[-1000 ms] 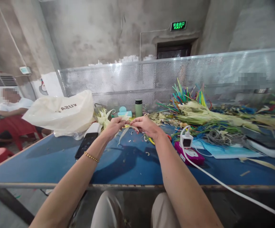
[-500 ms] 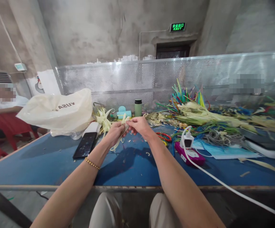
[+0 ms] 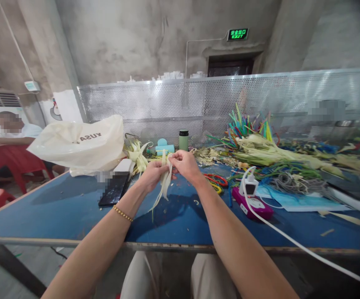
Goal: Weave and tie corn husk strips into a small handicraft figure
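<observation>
Pale corn husk strips (image 3: pixel 166 183) hang between my two hands above the blue table. My left hand (image 3: pixel 153 174) is closed around them, thumb pressed on top. The fingers of my right hand (image 3: pixel 184 164) pinch the upper part of a strip, right beside the left fingertips. Some fingertips are hidden behind the husk and the hands. Just beyond my left wrist lies a bunch of corn husks (image 3: pixel 138 155). A dark phone (image 3: pixel 114 190), partly blurred out, lies left of my left hand.
A cream bag (image 3: pixel 80 143) lies at the left. Behind my hands stands a green bottle (image 3: pixel 183 142). To the right are a husk pile (image 3: pixel 260 149), coloured cords (image 3: pixel 219 181), a purple power strip (image 3: pixel 253 204) with a white cable, and blue sheets (image 3: pixel 304 201). A person (image 3: pixel 14 128) sits far left.
The husk strips now hang straighter and lower beneath my hands; before, they were bunched and curled at the fingers. Both hands keep their grip. The view has shifted slightly.
</observation>
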